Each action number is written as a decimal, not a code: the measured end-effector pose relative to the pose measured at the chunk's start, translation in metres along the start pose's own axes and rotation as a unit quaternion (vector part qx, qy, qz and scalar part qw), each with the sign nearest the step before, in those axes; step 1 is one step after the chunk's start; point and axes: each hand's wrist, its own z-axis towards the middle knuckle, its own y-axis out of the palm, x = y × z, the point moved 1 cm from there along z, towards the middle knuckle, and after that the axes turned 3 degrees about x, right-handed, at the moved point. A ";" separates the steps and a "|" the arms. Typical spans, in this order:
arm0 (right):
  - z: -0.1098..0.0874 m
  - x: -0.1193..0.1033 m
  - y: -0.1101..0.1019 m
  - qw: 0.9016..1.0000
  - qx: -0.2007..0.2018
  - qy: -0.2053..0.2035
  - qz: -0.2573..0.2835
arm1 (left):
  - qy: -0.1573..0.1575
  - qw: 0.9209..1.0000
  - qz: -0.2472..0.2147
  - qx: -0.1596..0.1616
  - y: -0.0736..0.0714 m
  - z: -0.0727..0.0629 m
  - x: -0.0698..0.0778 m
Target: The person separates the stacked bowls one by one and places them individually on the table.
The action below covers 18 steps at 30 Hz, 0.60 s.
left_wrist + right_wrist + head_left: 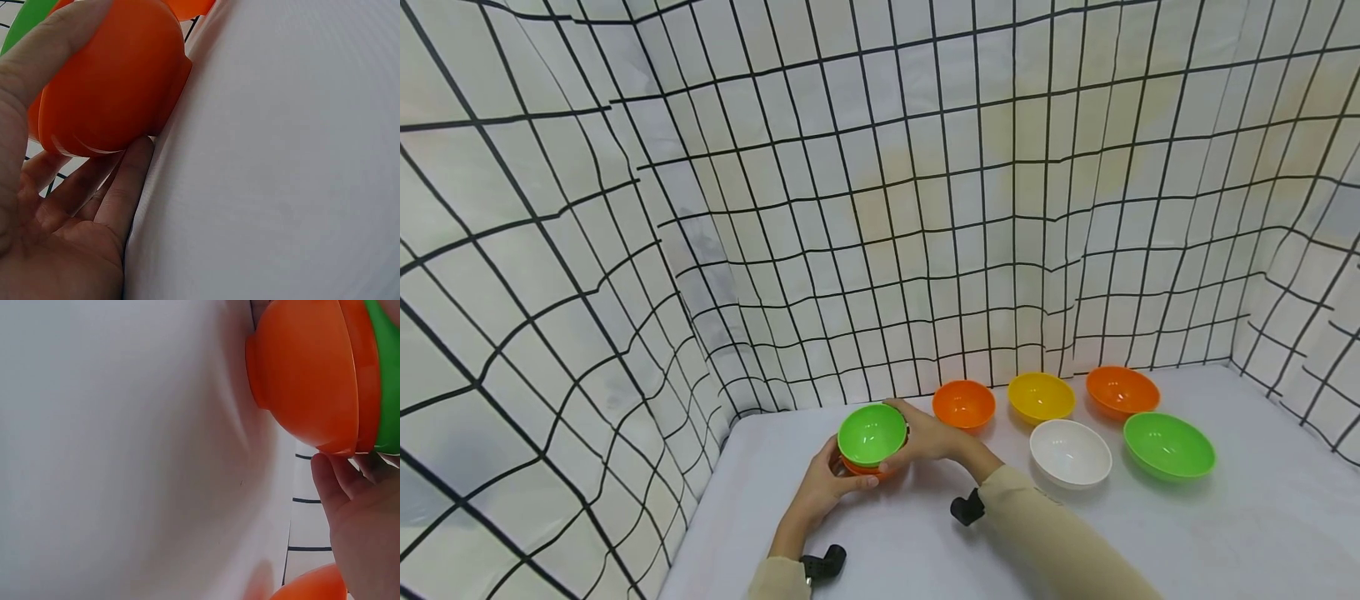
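Observation:
On the left part of the table stands a stack of nested bowls, a green bowl (872,435) on top and orange below. In the right wrist view a second orange rim shows between the lower orange bowl (309,375) and the green one. My left hand (820,492) holds the orange bowl from the left, its thumb across the wall and its fingers around the far side. From the right, my right hand (921,435) grips the green bowl near its rim, fingers behind and thumb in front. The foot of the lower orange bowl rests on the white cloth.
To the right stand an orange bowl (964,405), a yellow bowl (1041,397) and another orange bowl (1122,392) along the back. In front of them are a white bowl (1071,453) and a wide green bowl (1168,446). A white, black-gridded curtain (880,208) encloses the table.

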 end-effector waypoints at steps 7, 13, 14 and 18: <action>0.002 0.000 0.002 1.000 0.000 0.002 -0.006 | 0.000 1.000 -0.005 -0.002 0.000 -0.001 -0.001; 0.002 0.000 0.002 1.000 0.008 -0.001 -0.011 | -0.002 1.000 -0.004 -0.001 0.000 -0.001 0.001; 0.002 0.001 0.002 1.000 0.008 -0.001 -0.009 | -0.003 1.000 -0.004 -0.001 0.000 -0.001 0.001; 0.002 0.002 0.002 1.000 0.013 -0.001 -0.008 | -0.002 1.000 -0.001 -0.001 0.000 0.000 0.001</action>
